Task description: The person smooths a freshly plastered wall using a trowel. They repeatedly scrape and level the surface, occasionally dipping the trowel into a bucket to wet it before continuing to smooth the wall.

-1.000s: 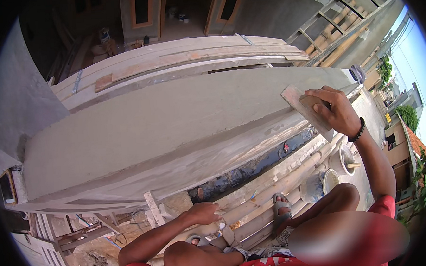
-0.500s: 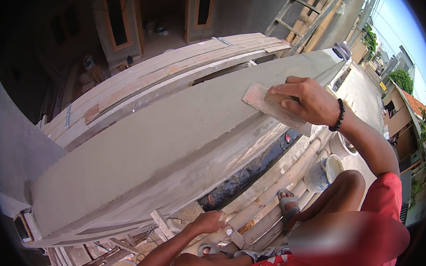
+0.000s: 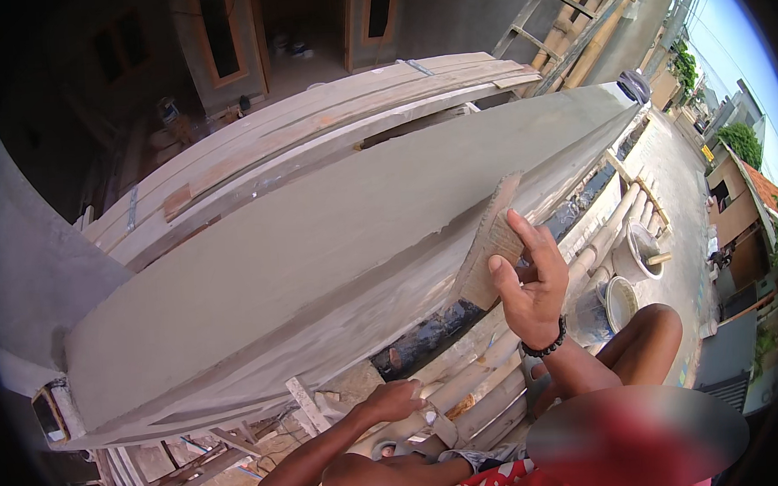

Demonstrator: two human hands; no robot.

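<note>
My right hand [image 3: 536, 288], with a dark beaded bracelet at the wrist, grips a wooden plastering float [image 3: 482, 251]. The float is turned up on its edge, beside the near lower edge of a long grey plastered beam [image 3: 317, 220]. Its handle is mostly hidden by my fingers. Smooth damp-looking render covers the beam's broad upper face, while the narrower face below looks rougher and streaked. Low down, my left hand [image 3: 395, 401] is closed, close to the bamboo poles [image 3: 492, 361]; whatever its fingers hold is hidden.
Two buckets [image 3: 621, 304] stand beyond my knee, the farther one with a stick-like handle in it. A dark wet channel [image 3: 421, 342] runs below the beam. Boards [image 3: 312, 115] lie along its far side. A ladder [image 3: 540, 19] leans at the back right.
My right hand has come down and nearer with the float, from the beam's upper face to its lower edge, tipping the float upright. My left hand has barely moved.
</note>
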